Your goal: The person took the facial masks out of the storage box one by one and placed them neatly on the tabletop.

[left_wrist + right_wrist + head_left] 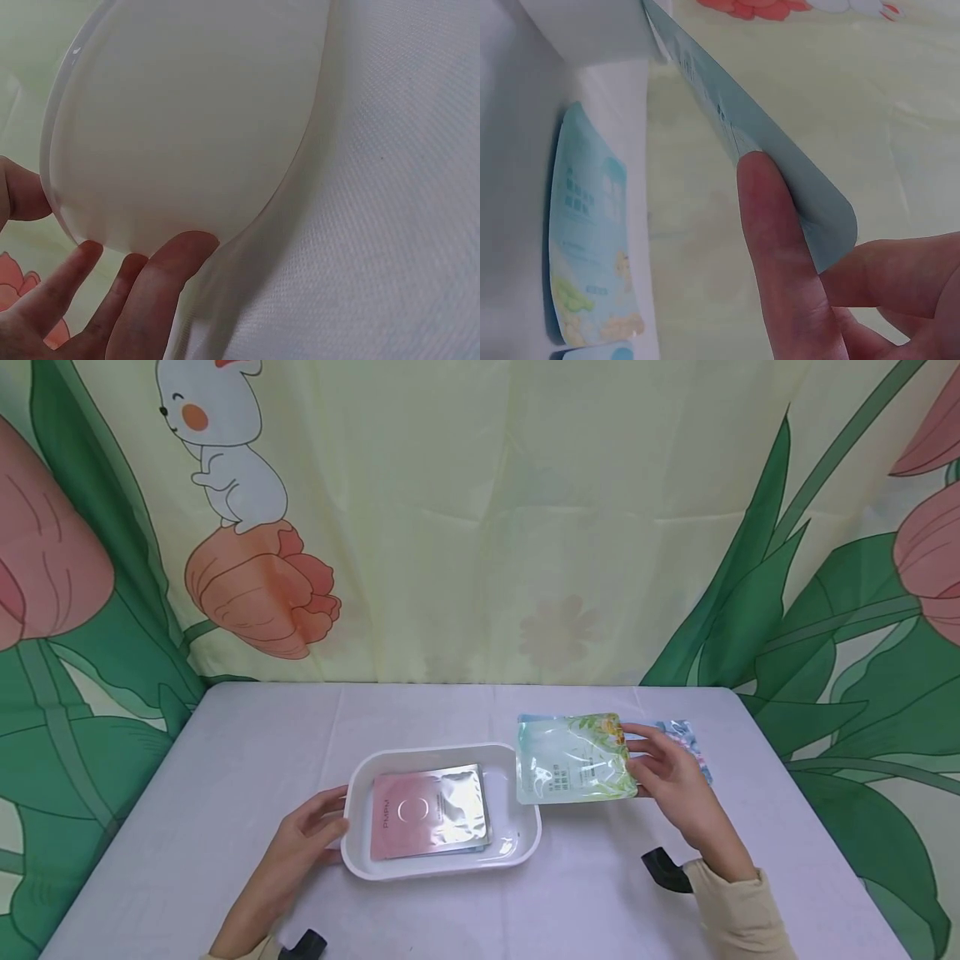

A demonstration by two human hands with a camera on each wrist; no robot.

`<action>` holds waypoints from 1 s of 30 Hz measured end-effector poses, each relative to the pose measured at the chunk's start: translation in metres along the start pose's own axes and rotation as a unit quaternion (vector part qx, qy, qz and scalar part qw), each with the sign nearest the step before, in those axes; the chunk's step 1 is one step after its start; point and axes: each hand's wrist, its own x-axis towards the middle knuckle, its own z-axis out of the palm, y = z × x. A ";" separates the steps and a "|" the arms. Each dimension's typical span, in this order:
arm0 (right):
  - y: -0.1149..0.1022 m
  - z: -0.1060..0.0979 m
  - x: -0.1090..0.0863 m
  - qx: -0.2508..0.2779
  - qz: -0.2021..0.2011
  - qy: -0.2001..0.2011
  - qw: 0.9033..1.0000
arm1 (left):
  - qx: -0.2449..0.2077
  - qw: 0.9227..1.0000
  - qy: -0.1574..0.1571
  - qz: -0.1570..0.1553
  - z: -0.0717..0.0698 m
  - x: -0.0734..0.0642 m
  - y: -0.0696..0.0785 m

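A white tray (442, 872) stands mid-table, with a pink and silver sheet mask packet (408, 818) lying in it on top of at least one other. My left hand (303, 835) touches the tray's left end; in the left wrist view its spread fingers (161, 285) rest against the outer wall and rim. My right hand (675, 785) pinches a pale green sheet mask packet (566, 764) by its right edge, over the tray's right end. The right wrist view has this packet (780, 165) edge-on between thumb and fingers.
Behind my right hand, a blue patterned packet (686, 743) lies on the white-covered table (525, 918). A light blue packet (589, 225) lies flat in the right wrist view, with part of another below it. A printed curtain (465, 527) hangs along the back edge.
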 end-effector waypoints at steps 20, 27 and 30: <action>0.011 -0.021 -0.007 -0.036 0.013 0.021 0.999 | 0.014 1.000 0.009 -0.009 0.000 0.000 0.000; 0.018 -0.021 -0.009 -0.038 0.031 0.016 0.999 | 0.013 1.000 0.008 -0.006 0.001 0.000 0.000; 0.021 -0.020 -0.010 -0.042 0.039 0.013 0.998 | 0.009 1.000 0.007 -0.005 0.002 0.000 0.000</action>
